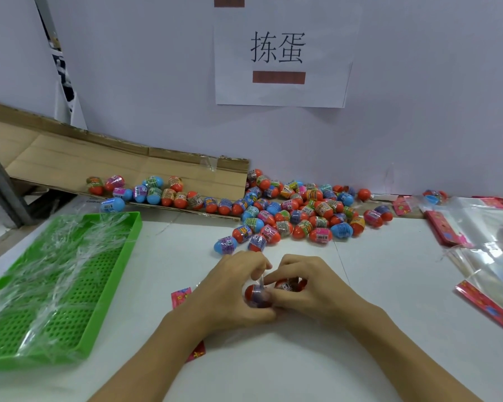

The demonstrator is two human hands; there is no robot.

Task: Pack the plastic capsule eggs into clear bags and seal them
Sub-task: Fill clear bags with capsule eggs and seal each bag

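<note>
A pale lavender-white wall (418, 97) rises straight behind a white table (375, 285). A white paper sign (282, 50) with two black Chinese characters and brown blocks hangs on the wall. A flattened cardboard sheet (99, 158) leans against the wall on the left, beside a grey metal post (0, 181). The light is even and soft.
</note>
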